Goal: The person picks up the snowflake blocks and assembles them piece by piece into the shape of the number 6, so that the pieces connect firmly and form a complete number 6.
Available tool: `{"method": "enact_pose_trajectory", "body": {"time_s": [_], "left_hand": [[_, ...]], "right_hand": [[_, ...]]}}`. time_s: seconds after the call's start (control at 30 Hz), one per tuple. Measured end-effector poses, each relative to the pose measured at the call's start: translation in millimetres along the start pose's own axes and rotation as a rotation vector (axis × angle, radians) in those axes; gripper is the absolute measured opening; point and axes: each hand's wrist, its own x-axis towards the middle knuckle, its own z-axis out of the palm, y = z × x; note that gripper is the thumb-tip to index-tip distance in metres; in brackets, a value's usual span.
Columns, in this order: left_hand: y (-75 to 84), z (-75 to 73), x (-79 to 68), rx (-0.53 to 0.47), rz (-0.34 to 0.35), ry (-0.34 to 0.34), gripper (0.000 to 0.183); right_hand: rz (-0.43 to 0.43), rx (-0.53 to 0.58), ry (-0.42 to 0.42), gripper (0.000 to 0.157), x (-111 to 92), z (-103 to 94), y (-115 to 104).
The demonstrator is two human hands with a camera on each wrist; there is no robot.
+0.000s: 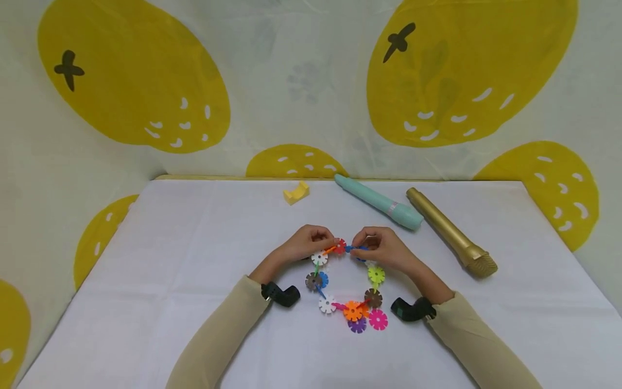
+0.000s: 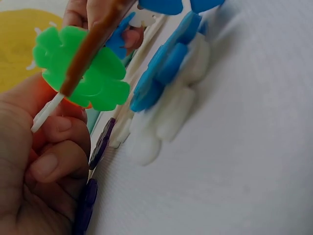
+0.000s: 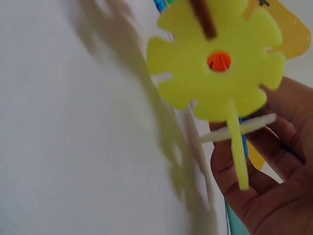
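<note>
On the near side of both hands (image 1: 307,243), pinching its far edge, extends a disc ring (image 1: 352,312).

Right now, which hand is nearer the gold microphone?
Right. The right hand lies to the left of the gold microphone; the left hand is farther left, beyond the right one. Both hold the disc chain.

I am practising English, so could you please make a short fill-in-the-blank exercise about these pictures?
1. In the head view, the left hand and right hand hold a disc chain; the microphone farthest right is ____.
2. There, the turquoise microphone lies to the ____ of the yellow block.
3. In the left-wrist view, the disc crossed by the brown piece is ____.

Missing words: gold; right; green.
</note>
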Motion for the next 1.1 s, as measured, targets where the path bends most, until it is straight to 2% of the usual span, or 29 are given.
{"method": "enact_pose_trajectory", "body": {"time_s": [0.27,0.53,0.87,0.97,1.1], "left_hand": [[0.3,0.5,0.5,-0.013,0.037,0.008,0.02],[2.7,0.6,-1.1,-0.05,0.036,-0.009,0.02],[6.8,0.2,-3.7,-0.087,0.008,-0.016,0.02],[8.4,0.0,-3.7,-0.073,0.009,-0.037,0.02],[8.3,1.0,-1.9,-0.015,0.01,-0.048,0.02]], "right_hand": [[-0.045,-0.012,0.067,0.007,0.2,4.4,0.3],[-0.099,0.008,0.108,0.005,0.6,6.7,4.7],[-0.135,0.035,0.11,0.006,0.9,8.7,3.3],[-0.143,0.004,0.092,0.006,1.1,8.8,0.6],[-0.137,-0.096,0.073,0.006,1.6,7.9,-4.1]]}}
